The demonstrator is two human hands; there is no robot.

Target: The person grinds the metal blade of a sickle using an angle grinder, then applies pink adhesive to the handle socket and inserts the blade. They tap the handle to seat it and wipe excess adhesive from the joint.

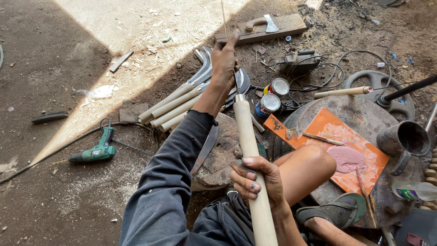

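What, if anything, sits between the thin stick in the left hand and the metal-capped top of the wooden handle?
Nothing visible. The left hand pinches the thin stick directly above the wooden handle, which the right hand grips. The stick's lower end reaches the metal collar, with no object between.

Power drill [96,151] on the dirt floor [54,64], far left. Sickles [186,98] bundled at centre, beyond the wooden handle [249,150] between left hand [224,61] and right hand [255,178]. Two tins [272,94] just right of the sickles. Hatchet [261,22] on a plank [264,31] behind. Board [332,150] on a round metal plate [364,114], right, cup [405,139] beside.
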